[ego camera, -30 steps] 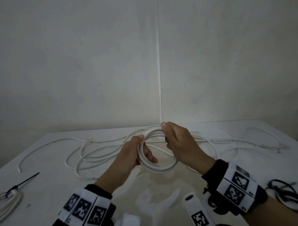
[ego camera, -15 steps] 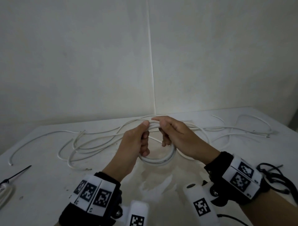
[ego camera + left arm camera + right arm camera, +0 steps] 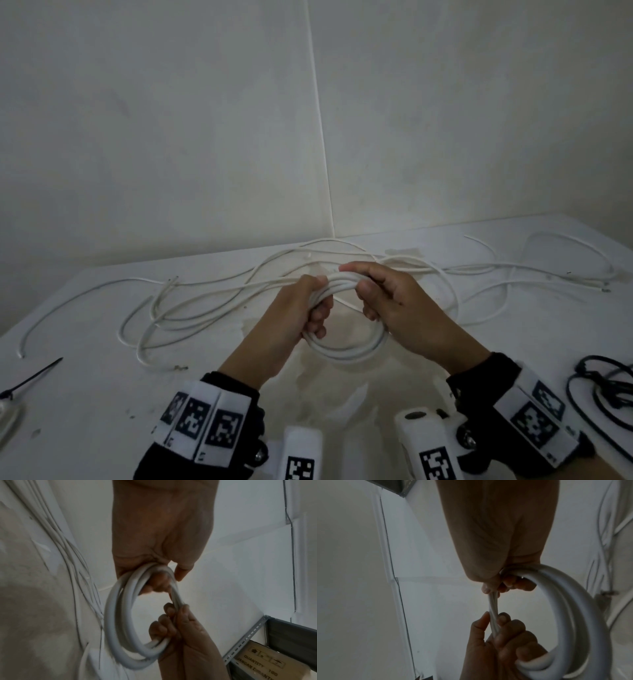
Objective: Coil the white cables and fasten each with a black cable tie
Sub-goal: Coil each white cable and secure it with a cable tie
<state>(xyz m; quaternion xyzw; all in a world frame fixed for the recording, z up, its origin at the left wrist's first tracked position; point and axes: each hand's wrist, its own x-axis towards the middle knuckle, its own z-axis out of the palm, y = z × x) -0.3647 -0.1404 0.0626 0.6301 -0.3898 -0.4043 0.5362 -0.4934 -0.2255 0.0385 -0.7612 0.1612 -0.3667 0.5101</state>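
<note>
Coiled white cable (image 3: 346,347) (untied) could spring apart — both hands' fingers (image 3: 317,313) grasp its top only.

Dim, flat light throughout; soft shadows lie under the hands on the table (image 3: 85,394). Wrist views are grainy, motion-blurred, and bowed at their edges.

Coiled cable (image 3: 346,349): white, several round loops, held upright above the tabletop (image 3: 85,394).
Loose cables (image 3: 191,308): white, sprawled in long curves behind it.
Cable ties (image 3: 603,387): black, piled at right edge.
Single tie (image 3: 32,377): black, far left.
</note>
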